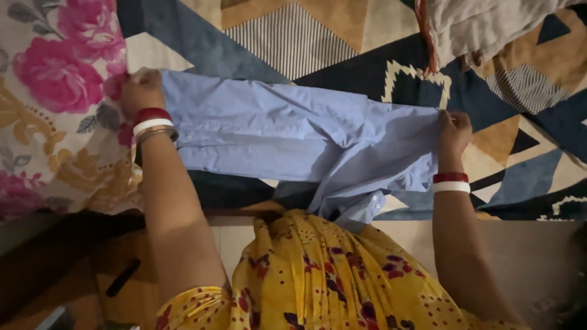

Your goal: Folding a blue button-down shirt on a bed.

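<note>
A light blue shirt point(287, 131) lies stretched across a bed covered in a geometric blue, tan and cream spread point(342, 43). My left hand point(140, 91) grips the shirt's left end, fingers closed on the cloth. At the right end, my right hand point(454, 131) pinches the fabric edge. A buttoned cuff point(367, 208) hangs down near the bed's front edge, just above my yellow patterned garment. Both wrists carry red and white bangles.
A floral cloth with pink flowers point(55, 91) covers the left of the bed. A crumpled beige garment with an orange trim point(483, 27) lies at the top right. Below the bed edge, a dark slim object point(122, 278) rests on the floor.
</note>
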